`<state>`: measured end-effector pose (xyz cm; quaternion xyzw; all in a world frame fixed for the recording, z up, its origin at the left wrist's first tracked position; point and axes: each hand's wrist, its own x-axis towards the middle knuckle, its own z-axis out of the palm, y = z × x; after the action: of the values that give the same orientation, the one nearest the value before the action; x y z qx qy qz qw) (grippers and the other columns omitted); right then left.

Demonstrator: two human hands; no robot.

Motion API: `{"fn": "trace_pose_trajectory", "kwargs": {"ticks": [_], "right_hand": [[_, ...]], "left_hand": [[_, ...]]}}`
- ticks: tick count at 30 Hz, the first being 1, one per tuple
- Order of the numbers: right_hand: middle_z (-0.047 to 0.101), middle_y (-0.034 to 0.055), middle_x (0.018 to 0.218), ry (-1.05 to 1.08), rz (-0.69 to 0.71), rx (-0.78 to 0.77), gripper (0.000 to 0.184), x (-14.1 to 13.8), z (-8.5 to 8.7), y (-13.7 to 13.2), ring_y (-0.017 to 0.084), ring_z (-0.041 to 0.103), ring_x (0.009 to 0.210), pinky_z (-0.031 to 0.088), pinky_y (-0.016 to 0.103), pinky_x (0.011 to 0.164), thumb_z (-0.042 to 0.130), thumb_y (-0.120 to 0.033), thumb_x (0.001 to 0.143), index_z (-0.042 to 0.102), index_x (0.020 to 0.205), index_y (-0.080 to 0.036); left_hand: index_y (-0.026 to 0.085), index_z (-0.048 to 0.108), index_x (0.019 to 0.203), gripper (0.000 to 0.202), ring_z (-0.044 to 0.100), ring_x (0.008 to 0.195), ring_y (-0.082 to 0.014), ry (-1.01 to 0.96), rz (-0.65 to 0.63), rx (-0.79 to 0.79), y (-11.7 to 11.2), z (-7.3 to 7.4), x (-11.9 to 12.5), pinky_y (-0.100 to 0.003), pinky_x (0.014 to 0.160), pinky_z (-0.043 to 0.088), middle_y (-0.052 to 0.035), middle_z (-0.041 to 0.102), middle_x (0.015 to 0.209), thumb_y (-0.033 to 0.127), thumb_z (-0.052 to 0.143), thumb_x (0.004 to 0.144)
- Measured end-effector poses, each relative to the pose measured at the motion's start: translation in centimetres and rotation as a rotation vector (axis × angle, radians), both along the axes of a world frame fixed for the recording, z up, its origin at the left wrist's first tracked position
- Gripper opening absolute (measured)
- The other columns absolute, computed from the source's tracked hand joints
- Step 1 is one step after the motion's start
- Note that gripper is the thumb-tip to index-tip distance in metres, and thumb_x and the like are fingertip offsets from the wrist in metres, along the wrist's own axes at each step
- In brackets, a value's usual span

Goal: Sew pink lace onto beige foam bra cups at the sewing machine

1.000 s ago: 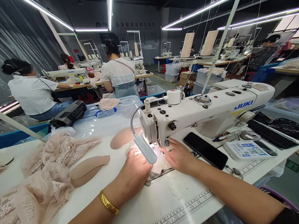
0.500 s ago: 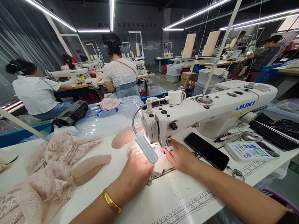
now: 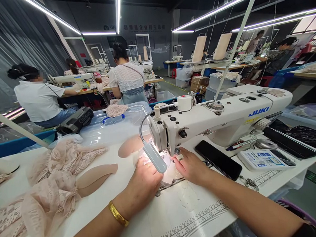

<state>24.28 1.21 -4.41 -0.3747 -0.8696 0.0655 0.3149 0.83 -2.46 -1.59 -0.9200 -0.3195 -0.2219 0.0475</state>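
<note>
A pale pink fabric piece [image 3: 168,176] lies under the needle area of a white sewing machine [image 3: 220,118], brightly lit by a small grey lamp [image 3: 155,158] on a bendable neck. Beside the lamp, my left hand [image 3: 146,179] has its fingers curled down on the fabric's left side; the lamp hides some fingertips. My right hand [image 3: 192,167] pinches the fabric's edge close to the presser foot, thumb and forefinger together. A ring and a gold bracelet are on my left side. Behind my left hand rests a beige oval pad [image 3: 133,145].
Beige lace fabric [image 3: 46,191] and another curved pad [image 3: 95,179] lie on the left. A black phone [image 3: 218,160], a white-and-blue box [image 3: 265,159] and small scissors-like metal [image 3: 249,183] are at right. A clear plastic lid [image 3: 116,125] sits behind; co-workers sit beyond.
My hands and the fabric stay in nearly the same place. In the background, a co-worker at left has shifted the head slightly, and a person at far right stands more in view.
</note>
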Motion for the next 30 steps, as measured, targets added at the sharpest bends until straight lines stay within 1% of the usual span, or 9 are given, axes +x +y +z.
{"fn": "trace_pose_trajectory", "kwargs": {"ticks": [4, 7, 12, 14, 16, 19, 22, 25, 30], "right_hand": [[0.064, 0.0067, 0.088, 0.003, 0.021, 0.007, 0.024, 0.1, 0.2, -0.1, 0.025, 0.058, 0.086, 0.051, 0.037, 0.074, 0.043, -0.002, 0.089, 0.056, 0.101, -0.019], [0.065, 0.0079, 0.09, -0.001, 0.02, 0.024, 0.024, 0.2, 0.1, 0.0, 0.026, 0.059, 0.087, 0.051, 0.037, 0.074, 0.043, -0.004, 0.089, 0.057, 0.103, -0.018], [0.066, 0.0095, 0.091, -0.034, 0.018, 0.034, 0.02, 0.3, 0.0, -0.1, 0.026, 0.059, 0.086, 0.05, 0.038, 0.075, 0.043, -0.008, 0.093, 0.059, 0.1, -0.017], [0.065, 0.0083, 0.086, -0.075, 0.039, 0.039, 0.02, 0.3, 0.2, -0.2, 0.025, 0.057, 0.082, 0.048, 0.037, 0.072, 0.042, -0.009, 0.093, 0.06, 0.098, -0.018], [0.062, 0.0067, 0.08, -0.127, 0.074, 0.038, 0.021, 0.4, 0.5, -0.3, 0.024, 0.053, 0.077, 0.045, 0.035, 0.069, 0.043, -0.01, 0.093, 0.061, 0.098, -0.018], [0.06, 0.0044, 0.077, -0.172, 0.195, 0.032, 0.021, 0.7, 1.1, -0.4, 0.021, 0.049, 0.073, 0.041, 0.033, 0.068, 0.045, -0.01, 0.09, 0.063, 0.096, -0.02], [0.057, 0.0016, 0.074, -0.211, 0.31, 0.027, 0.019, 0.8, 1.6, -0.4, 0.018, 0.044, 0.068, 0.038, 0.031, 0.069, 0.047, -0.009, 0.086, 0.061, 0.082, -0.021], [0.055, 0.0006, 0.073, -0.229, 0.333, 0.014, 0.017, 0.8, 1.8, -0.5, 0.017, 0.041, 0.067, 0.034, 0.03, 0.067, 0.049, -0.008, 0.083, 0.057, 0.075, -0.021], [0.055, 0.0009, 0.074, -0.216, 0.303, -0.003, 0.018, 0.6, 1.5, -0.5, 0.017, 0.04, 0.067, 0.033, 0.03, 0.067, 0.048, -0.008, 0.086, 0.058, 0.076, -0.02]], "left_hand": [[0.02, 0.063, 0.087, 0.028, 0.065, 0.091, -0.0251, -0.002, 0.005, 0.017, 0.0, -0.3, -0.1, -0.052, 0.089, 0.044, -0.0076, 0.071, 0.096, -0.001, 0.045, 0.083], [0.02, 0.062, 0.09, 0.029, 0.064, 0.09, -0.0252, 0.019, 0.012, 0.021, 0.1, -0.6, -0.1, -0.052, 0.087, 0.044, -0.0089, 0.07, 0.099, -0.001, 0.043, 0.083], [0.022, 0.062, 0.091, 0.029, 0.063, 0.095, -0.0268, 0.004, 0.012, 0.033, 0.4, -0.8, -0.2, -0.052, 0.091, 0.045, -0.0082, 0.069, 0.096, 0.002, 0.042, 0.083], [0.023, 0.063, 0.092, 0.029, 0.063, 0.097, -0.0277, 0.001, 0.022, 0.028, 0.4, -0.7, -0.1, -0.053, 0.093, 0.044, -0.0083, 0.069, 0.096, 0.004, 0.042, 0.083], [0.022, 0.063, 0.091, 0.027, 0.062, 0.096, -0.0272, -0.001, 0.029, 0.024, 0.1, -0.4, 0.0, -0.052, 0.094, 0.042, -0.0079, 0.069, 0.095, 0.005, 0.043, 0.084], [0.021, 0.063, 0.089, 0.024, 0.059, 0.082, -0.023, 0.038, 0.036, -0.009, -0.9, 0.2, 0.5, -0.048, 0.089, 0.042, -0.005, 0.066, 0.086, 0.006, 0.045, 0.088], [0.02, 0.064, 0.096, 0.021, 0.054, 0.071, -0.0193, 0.087, 0.026, -0.055, -2.1, 0.5, 1.0, -0.046, 0.084, 0.04, -0.0029, 0.065, 0.086, 0.009, 0.046, 0.092], [0.02, 0.063, 0.102, 0.02, 0.054, 0.07, -0.0189, 0.078, 0.008, -0.074, -2.6, 0.7, 1.2, -0.047, 0.084, 0.039, -0.002, 0.067, 0.088, 0.01, 0.048, 0.092], [0.02, 0.061, 0.09, 0.019, 0.057, 0.075, -0.0204, 0.094, 0.014, -0.093, -1.7, 1.1, 1.0, -0.045, 0.084, 0.038, -0.001, 0.064, 0.082, 0.008, 0.047, 0.091]]}}
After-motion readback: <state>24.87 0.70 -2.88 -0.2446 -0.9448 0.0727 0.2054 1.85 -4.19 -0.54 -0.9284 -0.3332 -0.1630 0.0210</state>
